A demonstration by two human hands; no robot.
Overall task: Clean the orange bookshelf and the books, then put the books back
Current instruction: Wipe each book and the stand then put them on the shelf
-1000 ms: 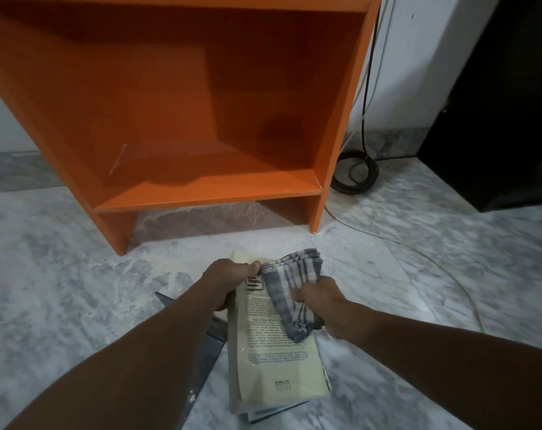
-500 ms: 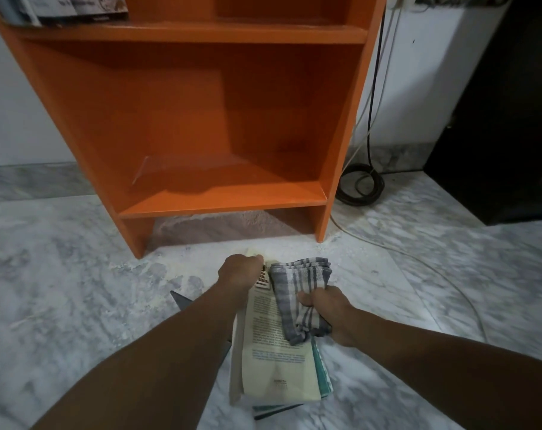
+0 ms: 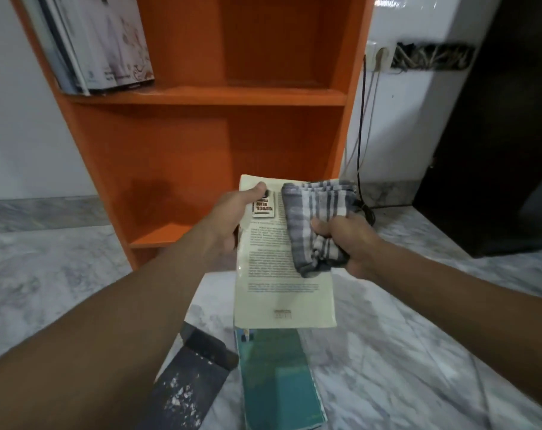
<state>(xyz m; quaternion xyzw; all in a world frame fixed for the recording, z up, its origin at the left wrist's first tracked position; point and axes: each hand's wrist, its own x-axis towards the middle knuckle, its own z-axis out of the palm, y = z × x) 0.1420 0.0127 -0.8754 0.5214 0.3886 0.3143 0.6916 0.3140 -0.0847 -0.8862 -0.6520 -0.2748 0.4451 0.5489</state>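
Marble floor (image 3: pixel 418 352), cream book (image 3: pixel 283 287) lengthwise toward bookshelf (image 3: pixel 201 144)

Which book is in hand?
The cream book: left hand grips it, right hand holds the cloth against it. Teal book lies on the floor, white books on the shelf.

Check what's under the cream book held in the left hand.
A teal book lies on the marble floor below the cream book, with a dark speckled item beside it. The teal book's far end is covered, so its full extent can't be seen.
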